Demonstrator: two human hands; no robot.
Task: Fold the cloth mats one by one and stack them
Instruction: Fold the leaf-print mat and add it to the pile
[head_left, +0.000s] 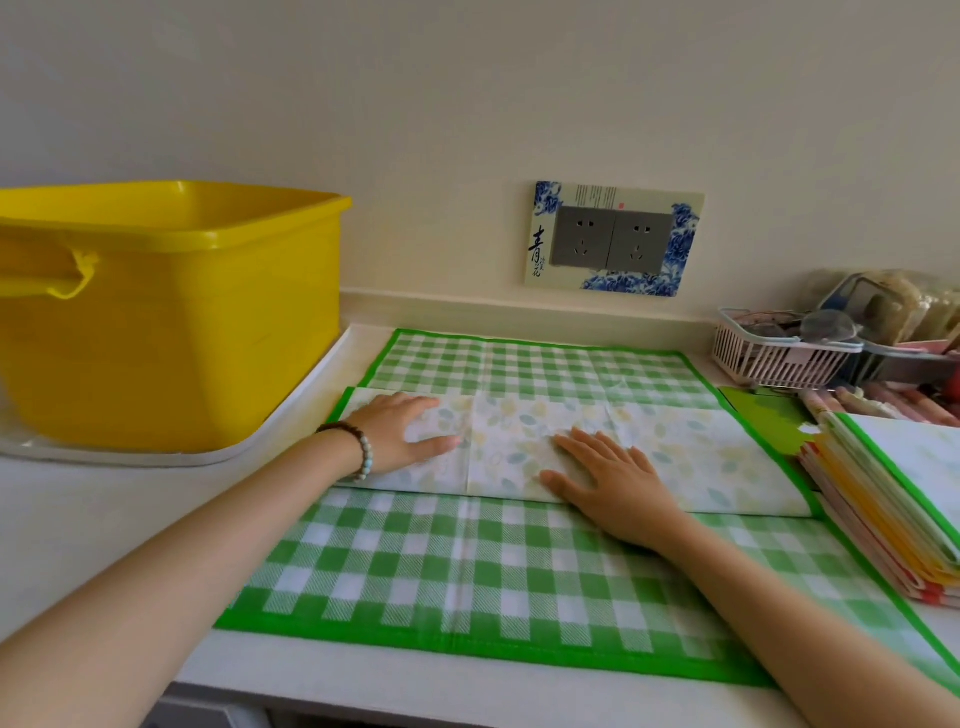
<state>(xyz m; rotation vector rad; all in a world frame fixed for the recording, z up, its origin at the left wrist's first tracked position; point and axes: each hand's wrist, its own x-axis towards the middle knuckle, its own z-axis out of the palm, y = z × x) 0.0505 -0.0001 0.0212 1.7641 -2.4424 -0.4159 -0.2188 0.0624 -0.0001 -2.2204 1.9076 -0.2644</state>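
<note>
The tub (171, 312) is cut off by the left edge, the stack (883, 519) by the right. What lies in the basket (769, 364) is blurred. The near right corner of the mat (415, 571) is covered by an arm (831, 649).

On the wall beyond the right hand (618, 483), a rectangular white-and-blue flower-patterned socket surround (680, 249) bears a large black brush character (538, 245), 青, at its left edge. The smaller characters beneath it and the fine vertical lines along its top are too small to read.

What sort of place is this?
Likely a home kitchen or utility counter: a white countertop, sockets in a decorated frame just above it, and a yellow tub.
</note>
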